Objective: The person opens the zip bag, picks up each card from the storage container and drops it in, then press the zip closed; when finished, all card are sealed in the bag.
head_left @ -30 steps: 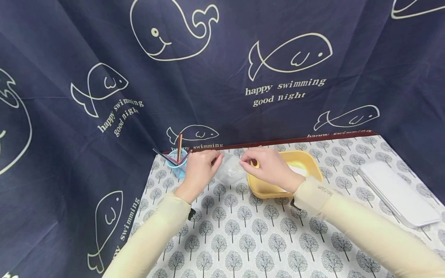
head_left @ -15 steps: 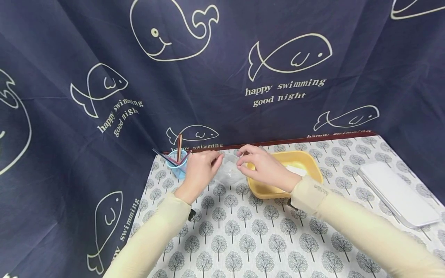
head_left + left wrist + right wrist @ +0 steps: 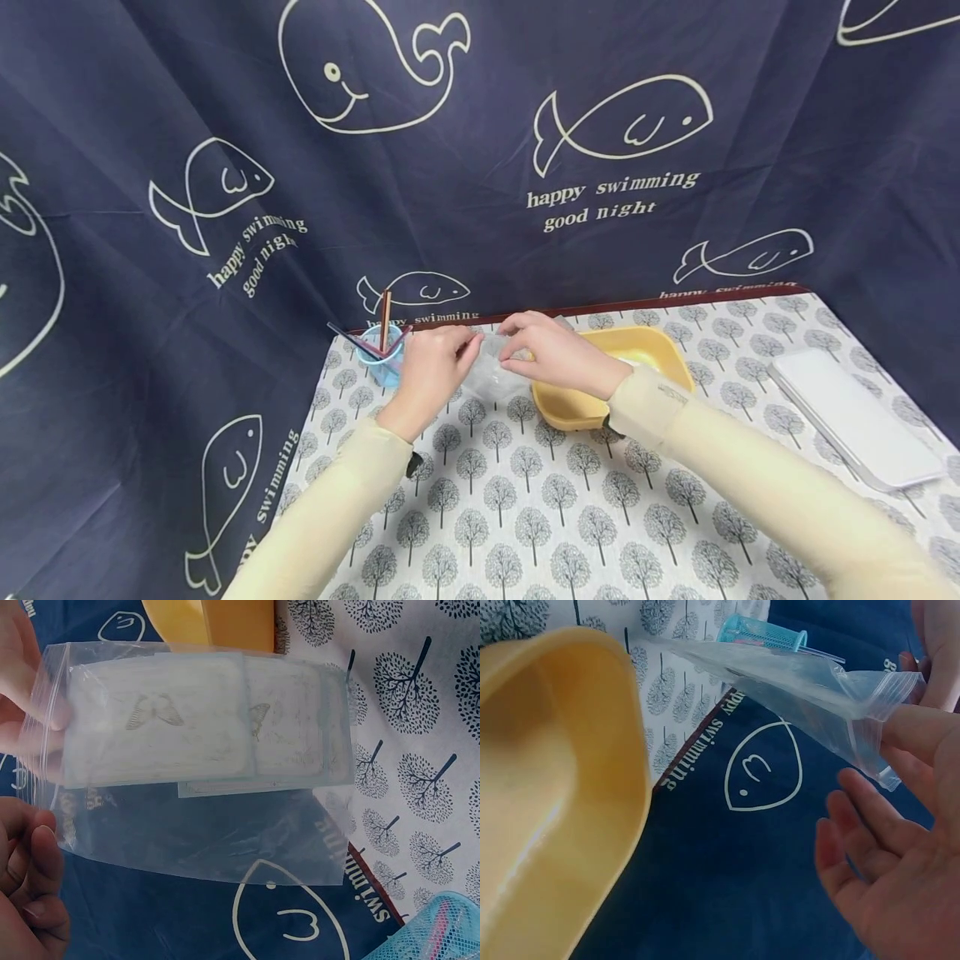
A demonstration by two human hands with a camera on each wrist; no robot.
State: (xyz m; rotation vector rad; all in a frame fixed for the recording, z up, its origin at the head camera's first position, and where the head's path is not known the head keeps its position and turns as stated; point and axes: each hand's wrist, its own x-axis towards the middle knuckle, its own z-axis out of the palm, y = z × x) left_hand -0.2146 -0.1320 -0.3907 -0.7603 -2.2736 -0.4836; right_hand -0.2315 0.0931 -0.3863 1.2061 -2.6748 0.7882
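A clear zip bag [image 3: 225, 832] hangs between the two hands, its zip edge toward them. Inside lie flat white rectangular pieces [image 3: 157, 720] with butterfly prints, overlapping each other. The left hand [image 3: 437, 367] pinches a corner of the bag near the zip between thumb and curled fingers. At the mouth of the bag is the right hand [image 3: 558, 354], thumb and index finger apart. In the right wrist view, one finger of the right hand [image 3: 907, 847] overlaps the plastic at the zip edge, while its other fingers are loosely bent below the bag.
A yellow basin [image 3: 663, 354] with something white in it stands under the right forearm. Left of the hands is a blue mesh cup [image 3: 382, 367] holding several sticks. A white flat case [image 3: 855, 417] lies at the right, and a dark curtain [image 3: 480, 167] hangs behind the table.
The right hand has let go of the bag's edge, spread its thumb and index finger, and shifted left toward the left hand. The left hand stays in place, holding the bag.
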